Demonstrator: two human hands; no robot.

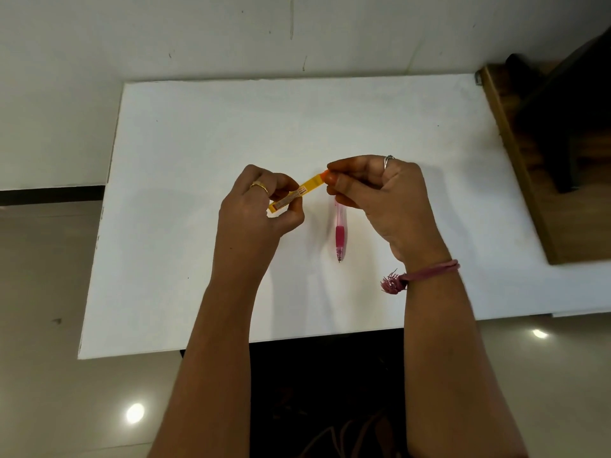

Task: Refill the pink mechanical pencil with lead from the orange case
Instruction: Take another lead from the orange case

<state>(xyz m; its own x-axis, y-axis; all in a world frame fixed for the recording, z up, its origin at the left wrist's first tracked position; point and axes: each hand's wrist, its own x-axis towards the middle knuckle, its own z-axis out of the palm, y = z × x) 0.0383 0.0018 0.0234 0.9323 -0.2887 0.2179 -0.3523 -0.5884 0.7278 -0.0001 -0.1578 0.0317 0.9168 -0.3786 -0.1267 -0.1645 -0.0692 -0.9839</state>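
Over the middle of the white table (198, 133), both hands are up off the surface working on the orange case (299, 192) — it's a slim yellow-orange stick with a small printed label, tilted so its right end sits higher and farther away. Left hand (261, 209) has its fingers curled around the lower left end, thumb and fingertips pinched on it, gold ring (259, 186) on one finger. Right hand (380, 196) is closed on the upper right end, fingertips nipping the orange cap (325, 175), so both hands are gripping the same case from opposite ends. Can't tell if the cap is actually off or loose. The pink mechanical pencil (339, 233) is lying flat on the table just below the right hand's fingers, untouched, tip pointing toward the near edge — its far end is hidden under the fingers. Silver ring (387, 160) on the right hand, and a pink thread band (426, 274) with a frayed tassel on that wrist.
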